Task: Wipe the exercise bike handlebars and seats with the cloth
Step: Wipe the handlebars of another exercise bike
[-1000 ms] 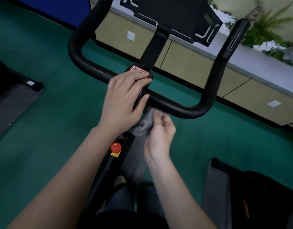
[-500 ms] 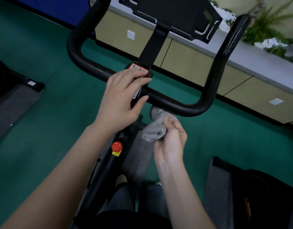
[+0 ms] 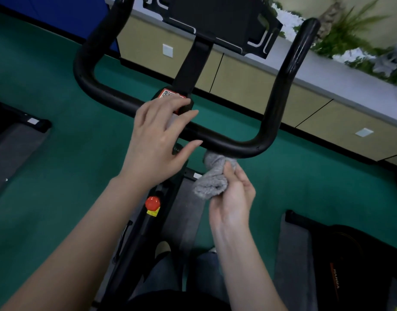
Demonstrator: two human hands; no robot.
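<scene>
At the left edge, a grey floor mat lies on the green floor.

Your left hand is over the centre of the black handlebar. Its fingers are extended and spread, and it grips nothing. Whether the fingertips touch the bar cannot be told.

Just beyond those fingertips, a red label on the centre clamp carries a QR code. No other print on it is legible.

Nearer to you, a red knob sits on the bike frame with a yellow tag directly under it.

Above the clamp, a black tablet holder with white line markings stands on the stem.

The grey cloth is bunched right of centre. Its upper end touches the underside of the handlebar crossbar.

Your right hand holds the cloth from the right, with thumb and fingers curled onto it.

Farther right, the handlebar turns up and away from you.

At the lower right, a black machine bears orange lettering, too blurred to read with certainty.
</scene>
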